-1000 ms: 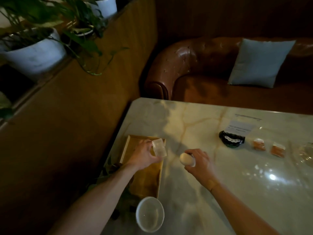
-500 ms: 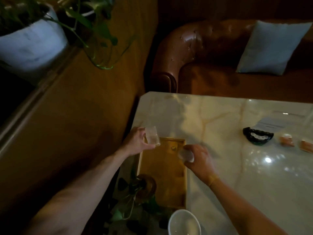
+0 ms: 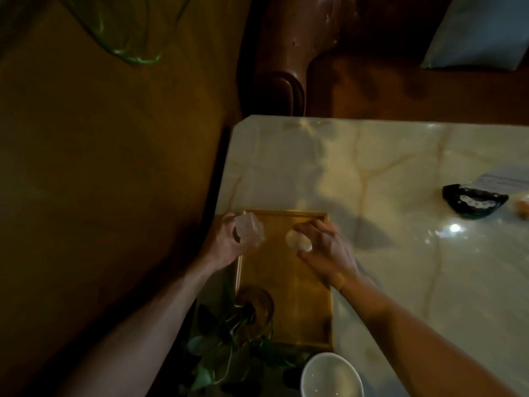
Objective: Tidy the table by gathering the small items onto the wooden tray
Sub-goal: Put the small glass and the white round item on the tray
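From the head camera, looking down in dim light, a wooden tray lies along the left edge of a marble table, near its far left corner. The left hand is closed around a small clear box, holding it over the tray's far left corner; whether the box touches the tray cannot be told. The right hand grips a small white round thing between thumb and fingers, above the far end of the tray, just beside the box but apart from it. Both forearms reach in from the near edge.

At the tray's near left corner sits a glass jar with a leafy plant spilling toward the near edge. A white bowl stands on the table just past the tray's near end. Toward the right edge, well apart from the tray, rests a dark dish with pale beads in it, a sheet of paper behind it, and a blurred orange thing at the frame's side. Beyond the far edge are a brown leather sofa and a pale cushion.
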Demonstrator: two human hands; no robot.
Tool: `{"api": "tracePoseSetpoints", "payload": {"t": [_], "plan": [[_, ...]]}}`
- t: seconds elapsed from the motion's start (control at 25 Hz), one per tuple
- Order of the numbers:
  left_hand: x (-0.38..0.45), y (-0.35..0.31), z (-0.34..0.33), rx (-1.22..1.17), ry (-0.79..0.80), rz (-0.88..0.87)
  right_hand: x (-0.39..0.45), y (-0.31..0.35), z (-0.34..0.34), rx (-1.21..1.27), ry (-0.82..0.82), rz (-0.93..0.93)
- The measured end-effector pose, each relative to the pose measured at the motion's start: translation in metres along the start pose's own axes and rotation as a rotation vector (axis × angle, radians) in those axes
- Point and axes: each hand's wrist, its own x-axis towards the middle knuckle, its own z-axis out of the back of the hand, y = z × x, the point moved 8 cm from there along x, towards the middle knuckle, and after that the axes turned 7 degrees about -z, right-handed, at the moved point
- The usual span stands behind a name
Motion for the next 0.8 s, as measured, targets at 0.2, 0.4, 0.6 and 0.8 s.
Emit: {"api": "tracePoseSetpoints", "payload": {"t": [0.2, 0.4, 0.6, 0.8], "plan": [[0.011, 0.014, -0.008, 0.184, -0.079, -0.042, 0.020, 0.004, -0.027, -0.033, 0.011, 0.032], [0.025, 0.012, -0.017, 0.292, -0.071, -0.189, 0.026, 0.006, -0.040, -0.078, -0.024, 0.074], [0.030, 0.018, -0.017, 0.272, -0.105, -0.184, 0.032, 0.009, -0.042, -0.074, -0.074, 0.094], [0.037, 0.024, -0.017, 0.248, -0.107, -0.178, 0.033, 0.013, -0.043, -0.088, -0.133, 0.099]]}}
